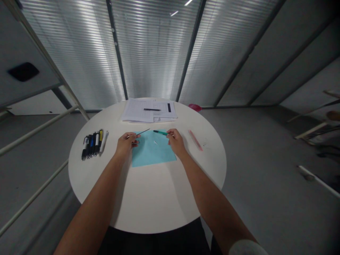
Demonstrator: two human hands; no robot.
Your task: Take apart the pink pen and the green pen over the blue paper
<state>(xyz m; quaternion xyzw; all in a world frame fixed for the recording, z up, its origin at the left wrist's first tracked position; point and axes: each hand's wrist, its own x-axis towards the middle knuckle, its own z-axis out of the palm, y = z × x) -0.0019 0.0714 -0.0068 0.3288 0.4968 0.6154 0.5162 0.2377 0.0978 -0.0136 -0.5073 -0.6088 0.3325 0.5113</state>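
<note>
My left hand [126, 144] pinches a thin black rod [142, 132] with a pale far end, held above the edge of a light blue paper sheet [152, 152]. My right hand [176, 141] grips a slim teal-handled tool [160, 132], its tip pointing left over the sheet. The exact kind of each tool is too small to tell. A small white scrap [155, 142] lies on the sheet between my hands. Both hands hover at the sheet's far corners.
The round white table [148, 194] holds several marker pens [91, 144] on the left and a pink ruler-like strip [195, 140] on the right. Printed papers [138, 113] with a black pen [152, 109] lie at the far edge. A pink object [194, 107] sits beyond the table.
</note>
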